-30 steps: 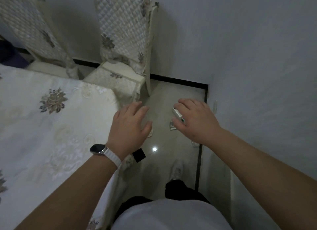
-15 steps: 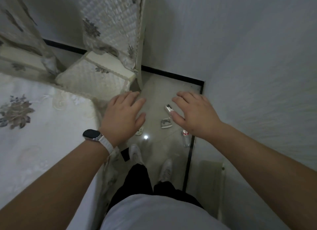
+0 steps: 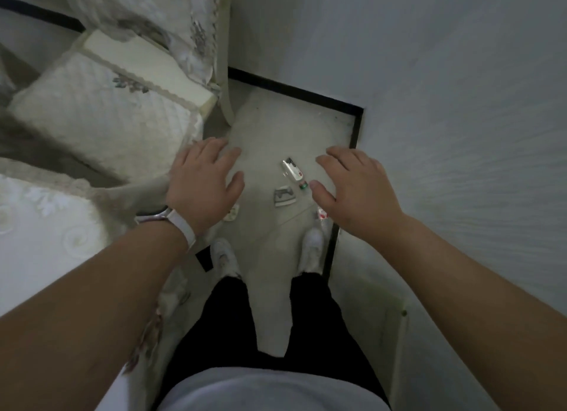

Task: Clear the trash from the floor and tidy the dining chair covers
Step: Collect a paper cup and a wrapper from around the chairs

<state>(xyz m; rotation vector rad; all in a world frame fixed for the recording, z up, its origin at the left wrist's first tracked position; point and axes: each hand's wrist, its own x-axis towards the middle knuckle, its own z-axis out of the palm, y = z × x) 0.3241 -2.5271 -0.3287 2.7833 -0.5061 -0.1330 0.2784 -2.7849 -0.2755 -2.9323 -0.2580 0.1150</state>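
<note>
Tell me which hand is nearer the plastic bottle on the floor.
Right. In the head view the right hand has its thumb tip beside the cap end of the plastic bottle; the left hand is farther off, across the floor near the chair seat.

Pale glossy tiled floor (image 3: 276, 128), black skirting along the walls. Lying on it: small plastic bottle (image 3: 293, 171) with white label and green cap; crumpled wrapper (image 3: 283, 197) just beside it; further scrap (image 3: 231, 215) and red-marked litter (image 3: 322, 215), both partly hidden. Also white shoes (image 3: 225, 258), chair leg (image 3: 226, 103).
</note>
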